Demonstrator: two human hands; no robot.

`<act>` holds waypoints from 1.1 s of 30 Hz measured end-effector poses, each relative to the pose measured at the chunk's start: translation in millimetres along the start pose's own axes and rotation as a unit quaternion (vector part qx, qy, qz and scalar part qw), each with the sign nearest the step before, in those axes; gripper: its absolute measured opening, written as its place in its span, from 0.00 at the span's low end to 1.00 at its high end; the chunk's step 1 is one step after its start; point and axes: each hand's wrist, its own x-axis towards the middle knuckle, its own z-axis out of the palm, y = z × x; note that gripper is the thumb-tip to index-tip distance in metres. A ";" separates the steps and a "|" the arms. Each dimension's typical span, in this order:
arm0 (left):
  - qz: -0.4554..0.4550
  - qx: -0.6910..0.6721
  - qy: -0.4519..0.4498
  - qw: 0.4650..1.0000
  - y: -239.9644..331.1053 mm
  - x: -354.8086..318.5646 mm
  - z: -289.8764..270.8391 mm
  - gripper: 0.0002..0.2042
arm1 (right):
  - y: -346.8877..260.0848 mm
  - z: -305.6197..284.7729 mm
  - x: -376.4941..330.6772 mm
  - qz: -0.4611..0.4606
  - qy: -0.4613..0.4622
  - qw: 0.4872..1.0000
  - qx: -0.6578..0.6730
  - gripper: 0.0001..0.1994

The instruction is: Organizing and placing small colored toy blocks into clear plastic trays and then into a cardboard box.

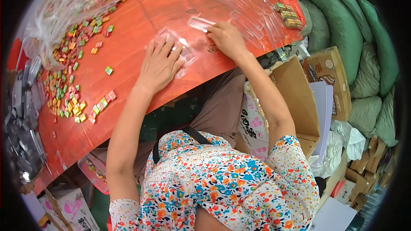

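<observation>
Floral shirt (214, 171) up close, then left hand (162, 65) spread over a clear tray (187, 52) on the red desk (130, 47). Right hand (226, 38), apart from it, touches a farther tray (199, 22), can't tell if pinched. Looks like tray-positioning; next probably needs a firm grip.

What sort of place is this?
Probably a small hand-packing workshop, though the pictures can't confirm it: a red worktable carries loose, brightly coloured little pieces and clear plastic trays, with filled green sacks piled nearby.
</observation>
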 end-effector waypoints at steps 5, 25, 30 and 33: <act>-0.116 0.026 0.019 0.993 48.8 -15.9 -0.2 0.25 | -38.2 32.9 23.6 -0.028 0.028 0.986 0.161 0.09; -0.201 0.021 0.030 0.979 50.3 -10.7 12.5 0.34 | 3.4 22.5 13.0 0.049 0.015 0.997 0.062 0.08; -0.256 0.041 0.033 0.965 46.5 -10.4 9.9 0.35 | -37.2 37.6 56.0 -0.067 -0.040 0.978 0.195 0.10; -0.304 0.040 0.027 0.951 36.2 -7.2 5.4 0.36 | -50.4 35.6 69.5 -0.096 -0.105 0.959 0.247 0.11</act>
